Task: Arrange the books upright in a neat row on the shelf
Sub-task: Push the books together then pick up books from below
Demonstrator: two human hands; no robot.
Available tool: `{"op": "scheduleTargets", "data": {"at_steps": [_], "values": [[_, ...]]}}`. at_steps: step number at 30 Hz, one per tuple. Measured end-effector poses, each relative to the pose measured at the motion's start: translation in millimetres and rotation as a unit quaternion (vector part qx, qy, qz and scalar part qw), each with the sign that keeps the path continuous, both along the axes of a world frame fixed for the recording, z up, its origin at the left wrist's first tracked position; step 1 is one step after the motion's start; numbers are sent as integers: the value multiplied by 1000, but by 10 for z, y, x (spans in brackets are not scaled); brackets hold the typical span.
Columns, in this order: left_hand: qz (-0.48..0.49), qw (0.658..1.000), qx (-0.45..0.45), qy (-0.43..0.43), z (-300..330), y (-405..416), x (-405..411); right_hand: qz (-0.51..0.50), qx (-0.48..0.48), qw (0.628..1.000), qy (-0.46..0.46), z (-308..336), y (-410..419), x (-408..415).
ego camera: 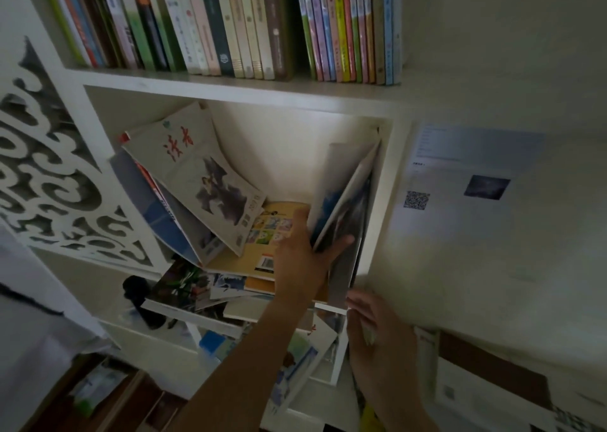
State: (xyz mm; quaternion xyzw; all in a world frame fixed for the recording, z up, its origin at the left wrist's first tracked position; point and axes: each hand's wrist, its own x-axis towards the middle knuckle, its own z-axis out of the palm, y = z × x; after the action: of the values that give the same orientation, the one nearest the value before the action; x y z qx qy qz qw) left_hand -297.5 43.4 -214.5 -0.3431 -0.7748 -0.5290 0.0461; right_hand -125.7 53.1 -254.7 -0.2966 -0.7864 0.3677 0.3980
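The white shelf (230, 94) has a middle compartment where the books are in disorder. At the right wall of this compartment, some thin books (348, 201) stand almost upright, a little fanned open at the top. The left hand (303, 260) reaches into the compartment and holds these books at their lower edge: the thumb lies on the right side and the fingers (300, 216) lie on the left side, so the hand is closed around them. The right hand (377, 329) is at the front right corner of the compartment, just beside the bottom of the same books. It is blurred, and I cannot tell whether it grips something or is only spread against the shelf edge.

At the left wall, a pale magazine with red characters (193, 175) leans strongly to the left, resting on a blue book (154, 211) behind it. On the floor of the compartment, between the two leaning groups, a yellow book (259, 257) lies flat, and under it more books lie flat with their edges over the front edge of the shelf. A dark object (138, 297) stands at the front left corner; what it is I cannot tell.

On the upper shelf, a row of books (230, 24) stands upright and close together. In the lower compartment, another book (302, 359) lies tilted.
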Motion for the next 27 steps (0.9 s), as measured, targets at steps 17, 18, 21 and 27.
{"op": "scheduleTargets", "data": {"at_steps": [17, 18, 21, 27], "values": [[-16, 993, 117, -1, 71, -710, -184, 119, 73, 990, -23, 457, -181, -911], [-2, 992, 124, -12, 68, -765, -222, 137, 83, 986, -47, 505, -187, -1001], [37, 985, 158, -52, 120, -900, -409, 166, 118, 973, -106, 668, -153, -1289], [19, 983, 161, -86, 440, -1154, -720, 187, 240, 945, -122, 894, -165, -1880]]}}
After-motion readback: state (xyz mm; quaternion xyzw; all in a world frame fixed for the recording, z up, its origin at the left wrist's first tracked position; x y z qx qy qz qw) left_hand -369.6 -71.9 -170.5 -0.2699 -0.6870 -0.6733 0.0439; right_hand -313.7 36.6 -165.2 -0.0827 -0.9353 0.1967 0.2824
